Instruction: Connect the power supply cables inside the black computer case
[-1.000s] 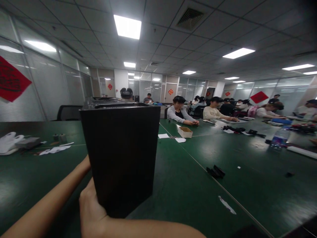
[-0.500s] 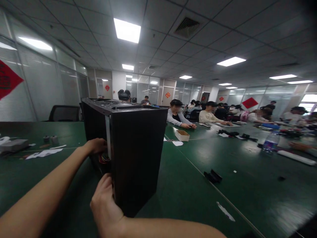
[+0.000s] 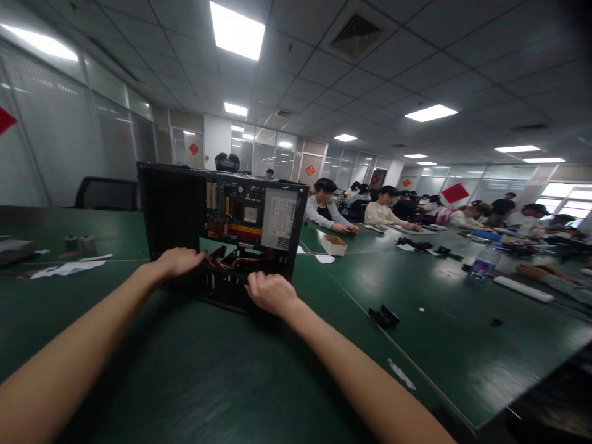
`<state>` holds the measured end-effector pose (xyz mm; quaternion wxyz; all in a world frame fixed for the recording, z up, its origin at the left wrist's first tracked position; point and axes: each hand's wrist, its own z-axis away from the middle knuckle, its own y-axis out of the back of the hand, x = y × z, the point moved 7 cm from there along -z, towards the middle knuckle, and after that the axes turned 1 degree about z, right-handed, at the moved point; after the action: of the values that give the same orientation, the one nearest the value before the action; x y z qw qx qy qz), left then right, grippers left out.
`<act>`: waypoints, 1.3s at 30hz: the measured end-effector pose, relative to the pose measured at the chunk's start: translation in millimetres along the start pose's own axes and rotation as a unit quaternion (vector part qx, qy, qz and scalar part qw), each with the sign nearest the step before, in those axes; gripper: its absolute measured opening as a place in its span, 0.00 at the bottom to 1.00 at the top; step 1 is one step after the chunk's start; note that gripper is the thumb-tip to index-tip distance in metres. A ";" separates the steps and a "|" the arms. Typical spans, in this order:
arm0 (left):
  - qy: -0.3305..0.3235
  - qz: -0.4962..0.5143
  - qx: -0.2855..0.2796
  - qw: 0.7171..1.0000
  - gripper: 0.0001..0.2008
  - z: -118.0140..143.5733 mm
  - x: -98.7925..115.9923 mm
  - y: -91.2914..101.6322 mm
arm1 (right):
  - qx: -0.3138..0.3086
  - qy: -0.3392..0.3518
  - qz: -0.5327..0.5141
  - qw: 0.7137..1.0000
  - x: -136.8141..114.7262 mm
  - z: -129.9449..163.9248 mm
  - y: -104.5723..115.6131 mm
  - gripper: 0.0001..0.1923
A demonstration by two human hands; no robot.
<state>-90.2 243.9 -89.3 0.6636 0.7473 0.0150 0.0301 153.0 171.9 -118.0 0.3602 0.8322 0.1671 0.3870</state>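
Observation:
A black computer case (image 3: pixel 173 206) stands upright on the green table, its uncovered side facing me. Inside it I see a circuit board (image 3: pixel 235 206), a labelled grey power supply (image 3: pixel 280 216) at the upper right and a bundle of coloured cables (image 3: pixel 222 258) lower down. My left hand (image 3: pixel 181 261) is closed at the lower left of the opening, fingertips beside the cables. My right hand (image 3: pixel 272 292) has its fingers curled over the case's lower edge, right of the middle. What lies under the fingers of both hands is partly hidden.
To the right lie a small open box (image 3: pixel 333 245), a black plastic piece (image 3: pixel 385 316) and a white scrap (image 3: pixel 401 374). A bottle (image 3: pixel 485 262) stands farther right. Papers (image 3: pixel 68 269) and small metal cylinders (image 3: pixel 86 243) are at left. Several people sit along the table beyond.
The case has turned, so its open side with the board and power supply now faces me instead of a plain black panel. My right hand has moved right along with it.

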 end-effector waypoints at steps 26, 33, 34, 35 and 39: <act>0.026 -0.036 0.115 0.992 0.44 124.6 64.7 11.2 | -0.042 -0.229 -0.119 0.965 45.8 34.2 -5.7 0.34; -0.032 -0.059 0.054 0.996 0.34 148.4 69.0 14.9 | -0.028 -0.209 -0.102 0.972 29.9 59.4 21.4 0.30; -0.030 -0.059 0.061 0.996 0.35 154.7 69.3 16.3 | -0.021 -0.208 -0.098 0.973 27.3 64.2 25.9 0.29; -0.029 -0.058 0.068 0.996 0.36 161.5 69.9 17.4 | -0.013 -0.208 -0.095 0.973 24.5 68.9 30.1 0.29; -0.033 -0.049 0.069 0.996 0.38 185.5 73.2 17.5 | 0.007 -0.211 -0.087 0.974 15.1 85.8 41.2 0.30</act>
<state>-5.4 62.5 -91.8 0.6112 0.7903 0.0321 -0.0282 228.2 111.7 -117.9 0.4134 0.8801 0.1616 0.1687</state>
